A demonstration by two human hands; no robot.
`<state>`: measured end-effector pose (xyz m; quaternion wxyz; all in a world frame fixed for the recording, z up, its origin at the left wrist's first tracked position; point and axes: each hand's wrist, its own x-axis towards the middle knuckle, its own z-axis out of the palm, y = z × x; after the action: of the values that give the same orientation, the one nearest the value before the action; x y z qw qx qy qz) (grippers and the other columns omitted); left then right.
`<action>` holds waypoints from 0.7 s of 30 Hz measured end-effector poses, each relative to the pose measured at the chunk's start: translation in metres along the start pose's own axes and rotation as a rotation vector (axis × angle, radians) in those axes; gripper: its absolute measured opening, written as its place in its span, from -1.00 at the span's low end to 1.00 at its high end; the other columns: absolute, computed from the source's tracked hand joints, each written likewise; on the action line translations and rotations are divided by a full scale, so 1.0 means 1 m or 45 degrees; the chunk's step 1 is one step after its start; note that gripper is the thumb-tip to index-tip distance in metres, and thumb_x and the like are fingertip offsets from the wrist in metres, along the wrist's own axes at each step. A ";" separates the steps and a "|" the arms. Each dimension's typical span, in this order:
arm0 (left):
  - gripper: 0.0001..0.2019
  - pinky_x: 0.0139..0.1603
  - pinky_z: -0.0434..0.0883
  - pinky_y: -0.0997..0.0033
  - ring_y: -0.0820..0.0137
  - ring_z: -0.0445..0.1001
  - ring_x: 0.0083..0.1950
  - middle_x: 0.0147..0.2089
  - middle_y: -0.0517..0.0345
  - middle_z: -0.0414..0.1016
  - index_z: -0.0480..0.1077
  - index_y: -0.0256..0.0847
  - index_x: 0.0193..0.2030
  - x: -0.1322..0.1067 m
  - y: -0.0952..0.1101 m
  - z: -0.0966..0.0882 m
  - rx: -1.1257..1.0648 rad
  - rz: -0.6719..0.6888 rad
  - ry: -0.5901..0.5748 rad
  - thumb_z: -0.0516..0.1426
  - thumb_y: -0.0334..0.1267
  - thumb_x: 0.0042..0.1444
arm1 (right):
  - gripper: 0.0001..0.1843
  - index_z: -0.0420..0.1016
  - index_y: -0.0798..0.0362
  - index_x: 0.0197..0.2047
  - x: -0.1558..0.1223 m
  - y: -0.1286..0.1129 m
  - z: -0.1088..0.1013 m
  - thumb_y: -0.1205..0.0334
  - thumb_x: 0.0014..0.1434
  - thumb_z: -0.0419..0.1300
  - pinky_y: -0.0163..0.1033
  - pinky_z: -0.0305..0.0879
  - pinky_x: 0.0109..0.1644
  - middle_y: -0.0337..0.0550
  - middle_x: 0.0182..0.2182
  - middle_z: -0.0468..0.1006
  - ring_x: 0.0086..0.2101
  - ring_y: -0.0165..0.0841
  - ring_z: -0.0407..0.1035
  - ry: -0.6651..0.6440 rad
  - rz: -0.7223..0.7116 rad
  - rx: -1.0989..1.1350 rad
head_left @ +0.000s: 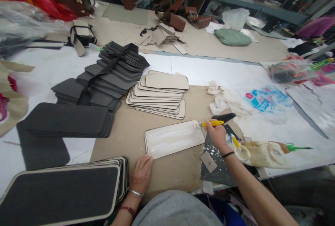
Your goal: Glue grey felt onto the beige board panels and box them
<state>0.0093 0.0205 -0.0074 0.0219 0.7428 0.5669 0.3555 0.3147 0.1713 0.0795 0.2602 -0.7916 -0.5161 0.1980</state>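
Two hands: we hold the yellow-handled brush (214, 123) in our right hand (217, 136), its grip narrowed around the handle; our left hand (141, 173) lies palm down, and we cannot tell whether the fingers beneath press or pinch.
Pale board (174, 140): it lies flat in front of us on a brown sheet (123, 140) over the worktop (204, 68), between our hands, with a second edge showing under its left end.
Long axis: the board runs from left to right, its right end tilted slightly away from us.
Brush and board: the bristles touch the far right corner, so the board stretches leftward from the right grip, which is nearer that end; our left fingertips touch the near left corner.
White paste (170, 138): streaks of it cover most of the board's top.
Bottle (264, 154): it lies on its side, right of our right hand; cream paste and another yellow handle (236, 142) show at its open left end.
Clear bag (284, 72): at upper right, it holds a dark thing too blurred to name.
Pale stack (157, 96): similar boards lie fanned beyond ours, well clear of both hands.
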 end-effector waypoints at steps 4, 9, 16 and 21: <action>-0.81 -0.13 0.45 0.38 0.40 0.43 -0.16 -0.25 0.06 0.49 0.41 -0.24 -0.21 0.001 0.000 -0.001 -0.010 -0.007 0.007 0.02 -0.46 0.09 | -0.56 0.43 0.10 -0.35 -0.014 0.008 -0.013 -0.10 0.06 -0.03 -0.20 0.23 -0.29 -0.11 -0.54 0.50 -0.43 -0.26 0.40 0.038 -0.172 -0.127; -0.79 -0.14 0.45 0.37 0.39 0.43 -0.16 -0.25 0.07 0.49 0.41 -0.20 -0.19 -0.001 0.000 0.001 -0.048 -0.045 0.016 0.02 -0.46 0.08 | -0.59 0.41 0.10 -0.38 -0.047 0.009 -0.010 -0.05 0.11 -0.05 -0.17 0.23 -0.21 -0.04 -0.40 0.47 -0.35 -0.27 0.34 0.048 -0.371 -0.184; -0.80 -0.14 0.44 0.38 0.39 0.42 -0.14 -0.24 0.07 0.48 0.41 -0.23 -0.20 -0.005 0.001 0.003 -0.015 -0.075 -0.009 0.01 -0.46 0.09 | -0.64 0.38 0.09 -0.36 -0.098 -0.040 0.037 -0.05 0.10 0.01 -0.20 0.28 -0.24 -0.10 -0.41 0.46 -0.42 -0.33 0.37 -0.231 -0.293 0.251; -0.80 -0.13 0.44 0.38 0.40 0.41 -0.15 -0.24 0.07 0.48 0.41 -0.24 -0.21 -0.004 0.002 0.003 -0.034 -0.079 0.001 0.00 -0.46 0.09 | -0.59 0.34 0.08 -0.37 -0.125 -0.079 0.080 -0.15 0.01 0.07 -0.24 0.35 -0.40 -0.21 -0.54 0.44 -0.53 -0.34 0.39 -0.524 0.018 0.781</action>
<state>0.0117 0.0173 -0.0106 0.0425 0.7244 0.5848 0.3626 0.1627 0.0988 0.0712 0.3746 -0.6241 -0.4688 0.5005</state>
